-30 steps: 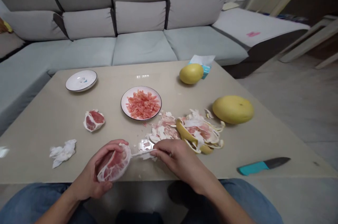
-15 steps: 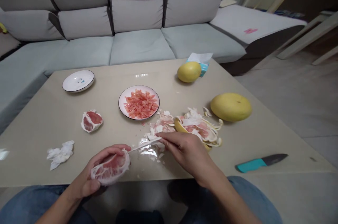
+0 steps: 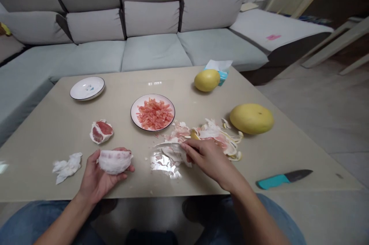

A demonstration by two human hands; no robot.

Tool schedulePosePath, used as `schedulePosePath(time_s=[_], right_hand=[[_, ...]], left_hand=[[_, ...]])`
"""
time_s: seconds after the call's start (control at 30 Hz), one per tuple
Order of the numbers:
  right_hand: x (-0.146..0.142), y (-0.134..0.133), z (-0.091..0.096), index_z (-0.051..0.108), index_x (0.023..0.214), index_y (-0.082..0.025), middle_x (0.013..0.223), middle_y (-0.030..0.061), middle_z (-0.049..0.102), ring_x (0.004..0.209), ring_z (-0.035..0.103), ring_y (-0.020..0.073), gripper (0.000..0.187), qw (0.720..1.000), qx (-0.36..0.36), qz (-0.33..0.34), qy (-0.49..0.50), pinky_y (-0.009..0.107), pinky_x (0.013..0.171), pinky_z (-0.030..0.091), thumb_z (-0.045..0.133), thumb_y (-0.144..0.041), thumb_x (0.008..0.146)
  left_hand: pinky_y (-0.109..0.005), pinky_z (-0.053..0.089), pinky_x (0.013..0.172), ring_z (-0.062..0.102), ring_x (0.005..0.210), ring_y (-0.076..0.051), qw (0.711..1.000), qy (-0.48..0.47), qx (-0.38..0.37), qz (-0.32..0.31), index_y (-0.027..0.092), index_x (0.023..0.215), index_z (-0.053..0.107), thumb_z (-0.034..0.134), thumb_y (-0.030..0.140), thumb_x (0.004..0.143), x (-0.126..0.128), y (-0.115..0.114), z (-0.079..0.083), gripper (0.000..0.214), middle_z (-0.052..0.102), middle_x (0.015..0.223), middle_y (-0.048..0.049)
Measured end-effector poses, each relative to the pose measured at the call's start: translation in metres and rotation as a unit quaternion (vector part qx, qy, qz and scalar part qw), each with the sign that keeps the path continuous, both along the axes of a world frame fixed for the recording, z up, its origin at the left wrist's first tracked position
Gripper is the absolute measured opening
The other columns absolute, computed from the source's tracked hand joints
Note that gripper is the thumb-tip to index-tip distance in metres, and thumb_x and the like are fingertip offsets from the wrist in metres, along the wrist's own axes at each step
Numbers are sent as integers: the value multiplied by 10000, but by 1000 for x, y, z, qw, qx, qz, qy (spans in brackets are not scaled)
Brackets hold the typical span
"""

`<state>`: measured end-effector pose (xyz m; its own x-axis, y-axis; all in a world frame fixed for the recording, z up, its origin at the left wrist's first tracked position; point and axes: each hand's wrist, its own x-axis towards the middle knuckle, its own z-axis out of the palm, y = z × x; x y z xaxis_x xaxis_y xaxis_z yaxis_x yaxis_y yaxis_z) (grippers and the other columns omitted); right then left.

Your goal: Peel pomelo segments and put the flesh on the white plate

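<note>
Near the plate point(image 3: 134, 107), left hand point(image 3: 96, 179) cups a pomelo segment point(image 3: 114, 161), right hand point(image 3: 208, 159) pinches a membrane strip point(image 3: 167, 145); loosely cradled, the segment could slip off the surface point(image 3: 52, 129).

The pomelo piece point(image 3: 114, 161) is a fat wedge wrapped in white skin, with a little pink on top. It lies sideways in the left hand point(image 3: 96, 179), above the tabletop's front edge. The thin white skin strip point(image 3: 168, 145) is pinched by the right hand point(image 3: 206, 158), near the tabletop's middle.
</note>
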<state>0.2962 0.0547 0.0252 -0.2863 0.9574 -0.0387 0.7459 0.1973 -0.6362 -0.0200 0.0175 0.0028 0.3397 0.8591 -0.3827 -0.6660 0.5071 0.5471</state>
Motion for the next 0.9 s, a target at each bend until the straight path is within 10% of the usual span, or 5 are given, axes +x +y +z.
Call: schedulePosePath(time_s=[0.4,0.7,0.9], right_hand=[[4,1,-10,649,646,-193,678,84,682,545,605,187,370,950,120,-140,-250,270,458,246,484,-367,927],[-55,-26,-19,673,984,-209,906,51,713,815,650,170,174,982,81,72,157,272,726,489,522,-190,900],[-88,-44,-27,709,904,-209,717,2,649,595,553,116,134,964,6,62,257,218,561,443,584,-177,868]], left_hand=[[-393,607,713,691,970,-401,998,31,-43,-17,88,1126,582,550,469,884,11,1,-10,453,710,1105,-206],[-460,495,938,658,1064,-364,999,9,-37,-23,122,1143,548,567,434,883,22,-9,-12,407,674,1179,-181],[-509,310,1112,511,1261,-310,997,17,63,-32,180,1378,441,537,236,881,32,-22,-13,509,623,1271,-142]])
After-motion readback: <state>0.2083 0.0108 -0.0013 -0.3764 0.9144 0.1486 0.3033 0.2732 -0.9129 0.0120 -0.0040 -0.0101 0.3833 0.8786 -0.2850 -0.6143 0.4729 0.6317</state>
